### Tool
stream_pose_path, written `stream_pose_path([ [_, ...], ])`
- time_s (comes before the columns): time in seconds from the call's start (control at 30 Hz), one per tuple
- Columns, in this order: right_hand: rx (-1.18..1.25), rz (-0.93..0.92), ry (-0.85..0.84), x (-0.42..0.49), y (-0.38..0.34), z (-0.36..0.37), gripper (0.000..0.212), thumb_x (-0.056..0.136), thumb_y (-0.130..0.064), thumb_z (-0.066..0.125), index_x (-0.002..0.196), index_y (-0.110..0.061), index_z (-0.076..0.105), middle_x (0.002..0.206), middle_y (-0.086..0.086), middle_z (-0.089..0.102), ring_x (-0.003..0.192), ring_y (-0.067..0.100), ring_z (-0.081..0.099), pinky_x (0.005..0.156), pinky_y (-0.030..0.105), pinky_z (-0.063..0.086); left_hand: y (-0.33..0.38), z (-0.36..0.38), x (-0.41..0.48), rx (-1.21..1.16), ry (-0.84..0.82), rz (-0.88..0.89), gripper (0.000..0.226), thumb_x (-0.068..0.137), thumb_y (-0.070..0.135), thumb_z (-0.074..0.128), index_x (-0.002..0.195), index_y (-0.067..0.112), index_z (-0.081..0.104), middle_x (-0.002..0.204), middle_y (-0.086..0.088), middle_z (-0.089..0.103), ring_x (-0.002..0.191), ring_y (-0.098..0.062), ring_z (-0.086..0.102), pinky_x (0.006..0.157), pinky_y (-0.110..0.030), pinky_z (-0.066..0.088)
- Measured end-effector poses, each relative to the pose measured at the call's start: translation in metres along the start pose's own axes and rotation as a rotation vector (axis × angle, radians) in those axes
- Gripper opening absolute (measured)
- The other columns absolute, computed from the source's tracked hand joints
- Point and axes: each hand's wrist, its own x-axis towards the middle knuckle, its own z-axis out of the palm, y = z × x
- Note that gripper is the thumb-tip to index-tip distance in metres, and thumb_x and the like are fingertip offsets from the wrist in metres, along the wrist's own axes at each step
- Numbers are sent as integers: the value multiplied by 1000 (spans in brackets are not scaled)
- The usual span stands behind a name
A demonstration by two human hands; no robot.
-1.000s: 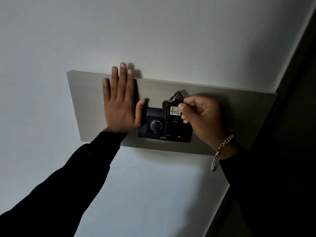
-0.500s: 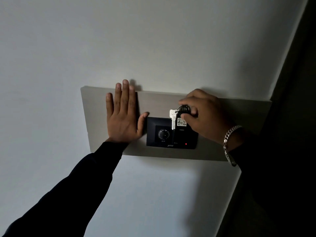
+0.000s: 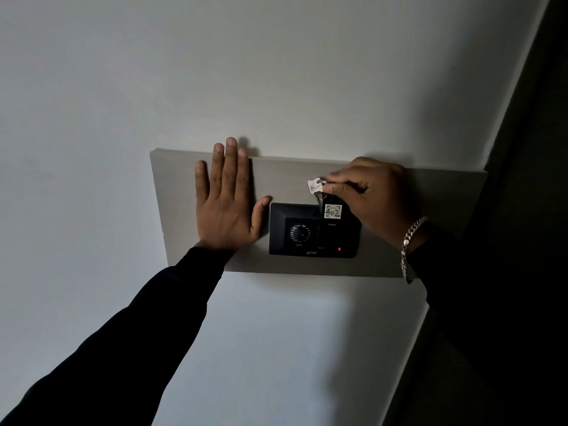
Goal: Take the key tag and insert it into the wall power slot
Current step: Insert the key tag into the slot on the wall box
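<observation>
A black wall power unit with a round dial on its left half and a small red light at lower right is mounted on a grey panel. A dark key tag with a white "402" label stands upright at the top of the unit's right half, its lower end at the slot. My right hand pinches the tag's top at the key ring, and a silver key sticks out to the left. My left hand lies flat and spread on the panel, left of the unit.
The panel hangs on a plain white wall. A dark door frame or wall edge runs down the right side. The room is dim. A silver chain bracelet is on my right wrist.
My right hand rose above the unit with the tag standing upright at the slot. The silver key swung up and out to the left. My left hand stayed flat on the panel.
</observation>
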Motion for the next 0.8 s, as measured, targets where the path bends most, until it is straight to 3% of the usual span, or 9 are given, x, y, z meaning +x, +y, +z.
stream_pose_path([
  [0.43, 85, -4, 18, 0, 3, 3, 13, 81, -15, 75, 87, -4, 79, 81, 9, 76, 72, 16, 70, 70, 33, 56, 0, -4, 1, -9, -4, -4, 77, 95, 49, 31, 154, 0, 23, 164, -17, 15, 156, -32, 11, 124, -58, 17],
  [0.63, 64, -26, 29, -4, 9, 5, 15, 82, -16, 75, 89, -3, 78, 83, 10, 76, 73, 16, 70, 69, 26, 54, 0, -3, 0, -1, -15, 4, 78, 95, 50, 29, 154, 1, 21, 164, -18, 16, 156, -33, 12, 125, -57, 15],
  [0.8, 58, -51, 38, -11, 15, 12, 14, 82, -15, 74, 87, -3, 78, 79, 10, 75, 70, 17, 68, 66, 28, 54, 0, -4, 0, -5, -27, 3, 77, 95, 49, 30, 154, 0, 22, 163, -19, 16, 155, -33, 12, 124, -58, 17],
])
